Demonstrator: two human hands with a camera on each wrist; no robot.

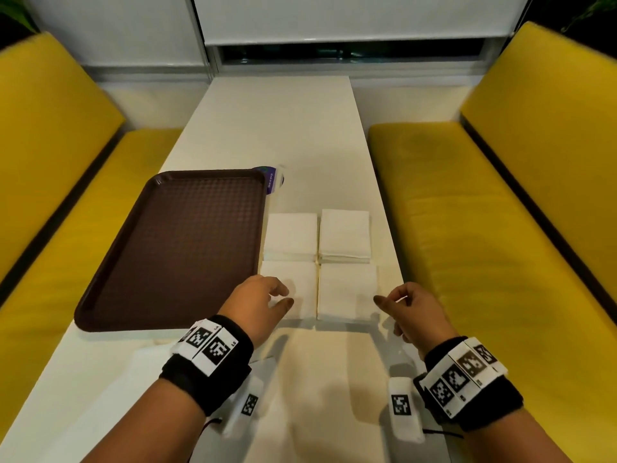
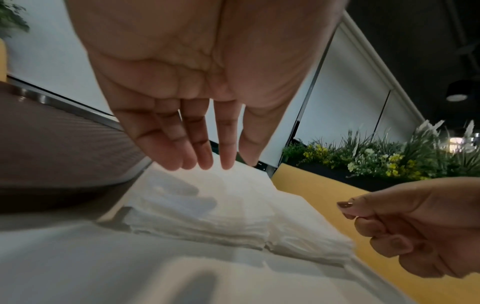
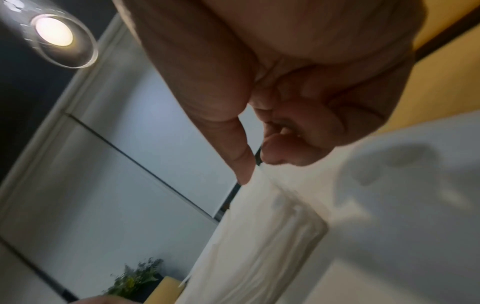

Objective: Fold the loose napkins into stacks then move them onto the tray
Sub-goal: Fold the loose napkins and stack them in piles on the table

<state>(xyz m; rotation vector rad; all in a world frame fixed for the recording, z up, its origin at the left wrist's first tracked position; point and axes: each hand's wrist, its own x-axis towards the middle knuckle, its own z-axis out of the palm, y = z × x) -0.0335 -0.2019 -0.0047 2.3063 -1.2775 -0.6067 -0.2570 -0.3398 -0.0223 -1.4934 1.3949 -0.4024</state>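
Note:
Four stacks of folded white napkins lie in a two-by-two block on the white table, right of the brown tray: far left stack, far right stack, near left stack, near right stack. My left hand hovers over the near left stack, its fingers straight and holding nothing. My right hand is at the right edge of the near right stack. Its fingers are curled in, with the thumb tip at the stack's edge. The tray holds nothing.
A purple card in a clear stand sits just behind the tray's far right corner. Yellow benches flank the narrow table on both sides. Planters with greenery stand beyond the right bench.

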